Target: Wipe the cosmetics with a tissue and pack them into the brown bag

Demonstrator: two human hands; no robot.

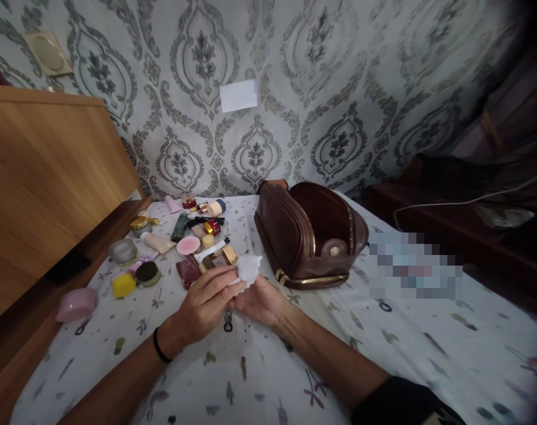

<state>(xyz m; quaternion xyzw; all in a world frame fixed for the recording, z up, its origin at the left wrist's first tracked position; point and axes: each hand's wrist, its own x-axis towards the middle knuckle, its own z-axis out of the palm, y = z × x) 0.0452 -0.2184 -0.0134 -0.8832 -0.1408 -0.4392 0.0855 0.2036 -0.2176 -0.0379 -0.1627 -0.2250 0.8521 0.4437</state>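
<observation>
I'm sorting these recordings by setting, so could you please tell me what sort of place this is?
Probably a room in a home, perhaps a bedroom: ornate patterned wallpaper, a white printed cloth covering the surface, and many small cosmetics spread over it suggest so.

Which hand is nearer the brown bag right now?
Right. The right hand is just in front of the brown bag, toward its left corner, apart from it. The left hand is farther left, by the cosmetics.
</observation>
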